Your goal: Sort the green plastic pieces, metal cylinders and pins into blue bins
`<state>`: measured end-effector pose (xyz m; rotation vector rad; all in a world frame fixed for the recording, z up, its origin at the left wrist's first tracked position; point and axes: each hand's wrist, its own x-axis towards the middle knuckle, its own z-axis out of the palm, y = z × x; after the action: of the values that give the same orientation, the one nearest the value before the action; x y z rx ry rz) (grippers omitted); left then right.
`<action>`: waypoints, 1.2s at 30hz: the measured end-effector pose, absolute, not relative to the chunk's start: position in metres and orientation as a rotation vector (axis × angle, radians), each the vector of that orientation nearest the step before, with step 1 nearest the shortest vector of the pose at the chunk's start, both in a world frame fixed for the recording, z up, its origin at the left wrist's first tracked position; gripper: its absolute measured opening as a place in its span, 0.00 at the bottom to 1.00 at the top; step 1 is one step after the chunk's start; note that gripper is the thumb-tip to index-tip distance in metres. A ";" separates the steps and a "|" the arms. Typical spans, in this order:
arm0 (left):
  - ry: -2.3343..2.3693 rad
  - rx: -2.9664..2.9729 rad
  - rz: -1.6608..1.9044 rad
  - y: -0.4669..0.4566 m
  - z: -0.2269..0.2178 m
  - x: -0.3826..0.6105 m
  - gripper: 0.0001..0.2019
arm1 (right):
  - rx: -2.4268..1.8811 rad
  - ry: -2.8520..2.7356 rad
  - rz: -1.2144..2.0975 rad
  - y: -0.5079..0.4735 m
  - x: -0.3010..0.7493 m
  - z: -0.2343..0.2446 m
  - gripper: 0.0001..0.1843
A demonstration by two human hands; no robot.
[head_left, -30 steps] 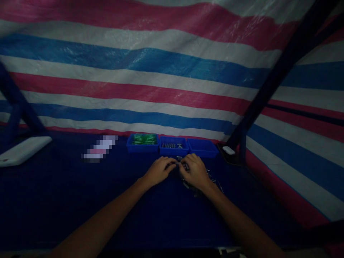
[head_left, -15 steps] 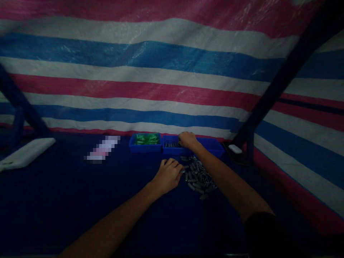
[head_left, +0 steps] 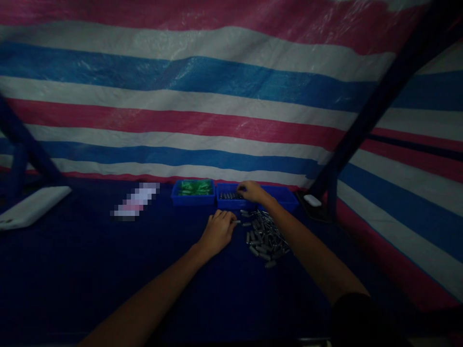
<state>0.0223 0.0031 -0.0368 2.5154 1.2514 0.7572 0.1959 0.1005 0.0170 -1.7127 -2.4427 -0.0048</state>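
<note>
My left hand (head_left: 219, 230) is low over the dark blue table (head_left: 119, 270), its fingers pinched on a small metal piece (head_left: 237, 221) that juts out to the right. Over the middle blue bin (head_left: 235, 203), my right hand (head_left: 250, 191) has its fingers closed and reaching down inside. Whatever those fingers hold, if anything, is too small and dark to make out. Small grey metal cylinders (head_left: 227, 195) lie side by side in that bin. Just right of my left hand, a loose pile of grey cylinders (head_left: 255, 236) mixes with thin shiny metal rods (head_left: 269, 221), partly behind my right forearm.
A blue bin (head_left: 193, 200) with green pieces (head_left: 195, 187) stands left of the middle one; another blue bin (head_left: 284, 197) stands right. A white case (head_left: 312, 200) lies on a dark flat object. Farther left are a blurred-out patch (head_left: 137, 201) and a white slab (head_left: 34, 208).
My left hand has drawn slightly left, away from the pile, with the small metal piece in its fingers. My right hand stays at the middle bin, its fingers shifted. The view has shifted slightly.
</note>
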 end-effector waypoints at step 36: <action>0.902 1.772 0.824 0.009 -0.032 0.010 0.10 | -1.163 -2.014 0.155 -0.007 0.190 -0.006 0.08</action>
<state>0.0101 0.0087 -0.0324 1.7723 0.9023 0.8238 0.1899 -0.0067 -0.0056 -1.1634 -2.0144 0.1551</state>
